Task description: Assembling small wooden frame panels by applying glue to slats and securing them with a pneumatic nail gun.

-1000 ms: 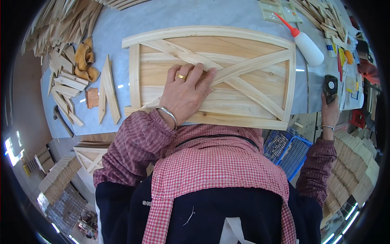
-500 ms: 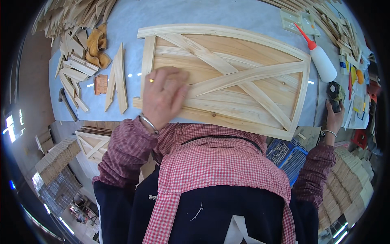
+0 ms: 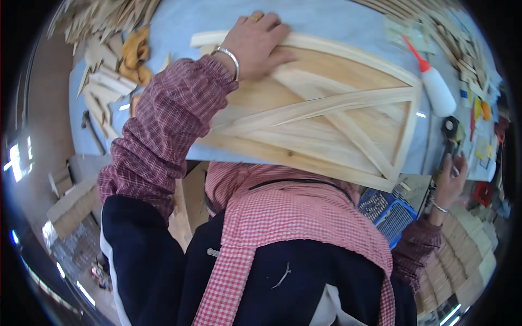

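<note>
While the bent fingers of our left hand [image 3: 258, 49] straddle the far rail of the pale, arch-topped wooden panel [image 3: 321, 106] with crossed slats, whether they grip it we cannot tell. Our right hand [image 3: 449, 182] has its fingers parted, just beside a black, round-ended tool [image 3: 450, 129] at the right end of the pale blue-grey workbench [image 3: 176, 27]. The panel overhangs the workbench's near edge. We judge the step as steadying or shifting it; next calls for firm hold on its far edge.

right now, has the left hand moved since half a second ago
Yes: against the white bottle, the left hand has moved up the picture, to the far edge of the wooden panel.
</note>
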### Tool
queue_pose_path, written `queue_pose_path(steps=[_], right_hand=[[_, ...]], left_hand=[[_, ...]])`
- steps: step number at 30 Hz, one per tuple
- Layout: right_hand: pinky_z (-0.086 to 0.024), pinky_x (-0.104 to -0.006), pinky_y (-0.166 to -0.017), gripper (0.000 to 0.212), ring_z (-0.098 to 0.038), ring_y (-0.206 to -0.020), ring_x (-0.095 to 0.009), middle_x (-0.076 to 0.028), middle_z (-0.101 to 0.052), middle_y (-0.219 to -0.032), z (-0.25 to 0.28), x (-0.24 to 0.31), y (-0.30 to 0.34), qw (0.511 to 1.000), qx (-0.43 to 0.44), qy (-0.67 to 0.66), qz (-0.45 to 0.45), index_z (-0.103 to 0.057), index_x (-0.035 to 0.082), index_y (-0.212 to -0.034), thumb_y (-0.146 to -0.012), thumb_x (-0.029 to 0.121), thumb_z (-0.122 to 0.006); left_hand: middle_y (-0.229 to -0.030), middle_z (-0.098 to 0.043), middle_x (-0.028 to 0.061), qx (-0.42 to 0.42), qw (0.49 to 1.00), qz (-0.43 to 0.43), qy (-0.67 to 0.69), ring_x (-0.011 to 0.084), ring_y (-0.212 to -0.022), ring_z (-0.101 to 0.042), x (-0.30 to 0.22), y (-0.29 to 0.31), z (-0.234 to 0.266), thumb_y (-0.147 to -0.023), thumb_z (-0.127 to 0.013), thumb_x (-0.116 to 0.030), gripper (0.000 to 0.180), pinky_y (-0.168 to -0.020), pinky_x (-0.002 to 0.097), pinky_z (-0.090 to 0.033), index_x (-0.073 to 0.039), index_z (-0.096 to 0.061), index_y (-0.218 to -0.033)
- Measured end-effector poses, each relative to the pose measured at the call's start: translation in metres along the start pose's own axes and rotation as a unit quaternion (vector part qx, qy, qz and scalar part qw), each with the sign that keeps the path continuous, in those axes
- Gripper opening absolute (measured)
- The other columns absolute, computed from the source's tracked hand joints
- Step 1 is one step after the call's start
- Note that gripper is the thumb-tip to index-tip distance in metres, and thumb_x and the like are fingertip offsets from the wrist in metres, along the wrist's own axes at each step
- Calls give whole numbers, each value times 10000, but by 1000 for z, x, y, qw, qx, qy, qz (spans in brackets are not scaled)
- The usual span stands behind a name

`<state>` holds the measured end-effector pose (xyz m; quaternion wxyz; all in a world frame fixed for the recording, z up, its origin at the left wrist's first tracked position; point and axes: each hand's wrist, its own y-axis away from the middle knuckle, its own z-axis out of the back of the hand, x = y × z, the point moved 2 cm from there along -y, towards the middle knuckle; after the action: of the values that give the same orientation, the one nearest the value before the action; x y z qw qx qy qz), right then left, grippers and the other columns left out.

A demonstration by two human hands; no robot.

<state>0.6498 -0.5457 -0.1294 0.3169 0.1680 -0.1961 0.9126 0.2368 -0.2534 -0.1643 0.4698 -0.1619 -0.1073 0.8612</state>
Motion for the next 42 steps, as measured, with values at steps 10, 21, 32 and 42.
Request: queue_pose_path(steps=[10,21,32,42], right_hand=[[-435,-278,-834,353,-566,-963,-154,-111,-610,-1069,12,53,41,994,-5,-109,18,-523,13,-1225,-894,126,-578],[-428,-275,-884,324,-559,-972,-162,-113,-595,-1078,-25,134,18,943,88,-249,203,-510,0,-1237,-924,82,-524],[-432,-288,-877,302,-559,-960,-171,-117,-591,-1081,-43,236,54,903,205,-205,316,-516,-28,-1211,-926,70,-517],[-430,-272,-876,301,-570,-978,-159,-104,-607,-1076,-36,251,63,925,232,-51,298,-543,-25,-1185,-934,139,-517]], left_hand=[[-835,-582,118,74,993,76,43,262,-703,-593,-19,12,74,-821,-613,-412,372,-592,356,-470,-52,-523,-849],[-728,-585,54,-207,866,451,-55,139,-615,-562,-122,312,263,-826,-673,-256,265,-543,260,-444,-50,-539,-927],[-745,-620,93,-396,363,795,-283,169,-676,-565,-184,656,218,-854,-611,-307,316,-643,316,-447,7,-577,-855],[-863,-642,202,-398,193,874,-200,310,-800,-623,-66,750,112,-798,-625,-349,413,-744,388,-468,45,-593,-917]])
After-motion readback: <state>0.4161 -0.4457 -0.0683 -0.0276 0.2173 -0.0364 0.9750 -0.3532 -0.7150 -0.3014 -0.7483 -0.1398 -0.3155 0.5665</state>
